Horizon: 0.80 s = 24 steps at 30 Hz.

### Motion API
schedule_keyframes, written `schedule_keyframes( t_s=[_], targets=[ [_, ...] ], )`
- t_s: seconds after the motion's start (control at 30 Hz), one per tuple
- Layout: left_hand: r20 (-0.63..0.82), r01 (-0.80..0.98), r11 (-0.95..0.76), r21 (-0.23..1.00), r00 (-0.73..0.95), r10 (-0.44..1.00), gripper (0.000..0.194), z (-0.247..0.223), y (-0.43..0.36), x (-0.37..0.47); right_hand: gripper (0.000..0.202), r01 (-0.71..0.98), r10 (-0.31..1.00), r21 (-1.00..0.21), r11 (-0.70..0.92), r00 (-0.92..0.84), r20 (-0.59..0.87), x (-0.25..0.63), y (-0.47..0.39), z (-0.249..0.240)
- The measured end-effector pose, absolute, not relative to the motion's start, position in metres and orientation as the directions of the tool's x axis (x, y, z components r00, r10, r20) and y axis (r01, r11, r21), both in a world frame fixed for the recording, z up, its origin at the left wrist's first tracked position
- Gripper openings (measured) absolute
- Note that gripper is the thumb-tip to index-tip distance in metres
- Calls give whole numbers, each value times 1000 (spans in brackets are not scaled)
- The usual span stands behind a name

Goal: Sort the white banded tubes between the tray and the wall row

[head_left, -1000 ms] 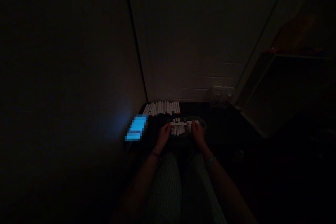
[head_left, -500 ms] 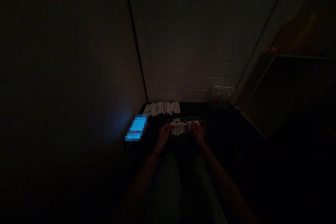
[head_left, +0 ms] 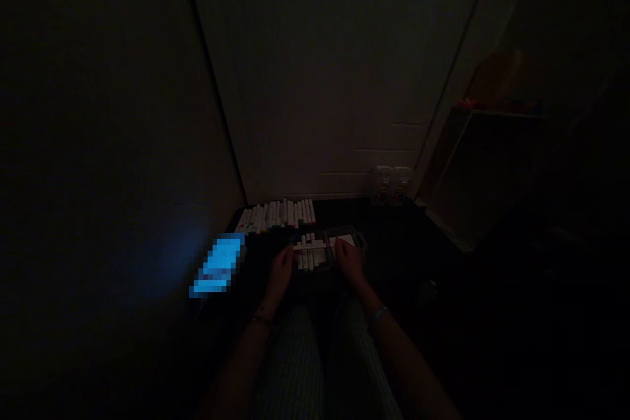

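Dim light leaves details hard to see. A white marker (head_left: 310, 246) lies level between my two hands, with a purplish band near its right end. My left hand (head_left: 281, 267) is closed on its left end. Fingers of my right hand (head_left: 349, 260) are pinched at the right end; whether the cap is on or off I cannot tell. Below the marker sits an open clear plastic case (head_left: 363, 242), with several white markers (head_left: 306, 261) standing side by side in its left half. A white card or paper (head_left: 348, 238) shows in the right half.
A row of white markers (head_left: 275, 213) lies at the back left of the dark table (head_left: 394, 236). A glowing, blurred blue screen (head_left: 219, 264) is at the left. Two clear packages (head_left: 391, 186) stand against the wall. A shelf (head_left: 506, 111) is at the right.
The whole view has shifted, so things appear farther left and slightly lower. Both hands still hold the marker over the case.
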<state>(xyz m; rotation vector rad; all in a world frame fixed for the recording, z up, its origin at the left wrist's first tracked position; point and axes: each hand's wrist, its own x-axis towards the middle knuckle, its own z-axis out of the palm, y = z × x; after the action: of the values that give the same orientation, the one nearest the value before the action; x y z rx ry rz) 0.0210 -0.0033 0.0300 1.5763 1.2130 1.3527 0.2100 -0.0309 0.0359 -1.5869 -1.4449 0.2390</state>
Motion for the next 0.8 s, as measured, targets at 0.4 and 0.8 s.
schedule_keyframes(
  t_s=[0.4,0.8],
  targets=[
    [267,199,-257,946,-24,963,41,31,-7,21,46,669,868,-731,137,275,414,211,-30,34],
    [288,248,-277,928,-7,958,38,33,-10,24,47,675,861,-725,135,281,423,214,-30,31]
  ],
)
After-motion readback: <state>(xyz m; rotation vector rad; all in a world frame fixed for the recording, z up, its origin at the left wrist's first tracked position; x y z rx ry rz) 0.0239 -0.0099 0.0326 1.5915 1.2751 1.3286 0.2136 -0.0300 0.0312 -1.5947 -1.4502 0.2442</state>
